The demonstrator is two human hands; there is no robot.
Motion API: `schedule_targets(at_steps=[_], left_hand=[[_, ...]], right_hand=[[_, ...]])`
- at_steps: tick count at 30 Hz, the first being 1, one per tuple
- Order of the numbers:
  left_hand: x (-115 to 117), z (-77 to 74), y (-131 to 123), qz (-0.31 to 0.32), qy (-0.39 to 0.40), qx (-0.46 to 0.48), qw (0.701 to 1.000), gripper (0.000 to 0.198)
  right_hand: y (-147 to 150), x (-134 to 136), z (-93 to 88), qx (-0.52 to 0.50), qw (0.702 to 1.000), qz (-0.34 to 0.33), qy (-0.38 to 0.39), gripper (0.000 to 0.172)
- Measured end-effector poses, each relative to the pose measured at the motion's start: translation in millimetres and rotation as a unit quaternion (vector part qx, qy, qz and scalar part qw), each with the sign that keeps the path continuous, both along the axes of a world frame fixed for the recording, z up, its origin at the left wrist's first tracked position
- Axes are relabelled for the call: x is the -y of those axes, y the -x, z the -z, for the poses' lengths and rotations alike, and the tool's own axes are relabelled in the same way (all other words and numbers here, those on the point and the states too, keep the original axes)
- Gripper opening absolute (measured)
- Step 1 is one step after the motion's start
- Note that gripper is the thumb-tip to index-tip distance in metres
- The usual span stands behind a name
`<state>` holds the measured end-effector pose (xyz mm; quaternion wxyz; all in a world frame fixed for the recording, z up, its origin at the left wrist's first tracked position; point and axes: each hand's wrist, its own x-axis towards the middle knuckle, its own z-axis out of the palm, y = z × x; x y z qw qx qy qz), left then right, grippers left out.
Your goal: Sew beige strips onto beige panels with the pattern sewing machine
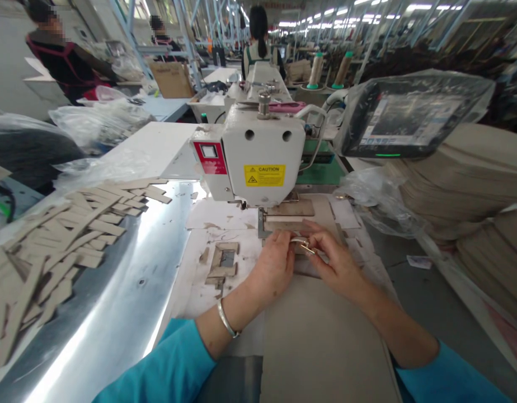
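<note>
My left hand (278, 258) lies closed at the front of the sewing machine's work area, fingers curled at the edge of a small pale strip (299, 240). Close beside it, my right hand (332, 254) pinches a small, thin, shiny metal piece (308, 248); its exact kind is too small to tell. Under both hands a large beige fabric panel (325, 336) runs toward my body. Just beyond the fingers is a metal clamp frame (264, 224) below the white sewing machine head (262, 151).
Many cut beige fabric strips (86, 229) are heaped on the left. A paper template (191, 302) with a small square cutout lies left of my hands. A plastic-wrapped control screen (413, 120) and stacked beige panels (472, 173) stand right. Other people work farther back.
</note>
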<state>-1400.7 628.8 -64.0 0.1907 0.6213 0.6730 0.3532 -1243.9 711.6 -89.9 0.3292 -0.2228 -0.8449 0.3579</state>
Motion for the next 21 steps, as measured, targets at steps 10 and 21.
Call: schedule_targets(at_steps=[10,21], left_hand=[[1,-5.4,-5,0.016,0.123,-0.061,0.99,0.02],[-35,-11.6,-14,-0.005,0.078,-0.278,0.957,0.027]], right_hand=[[1,17,-12.5,0.147,0.981,0.096,-0.089,0.026],[6,-35,-20.9,0.203,0.975,0.072,0.046,0.027]])
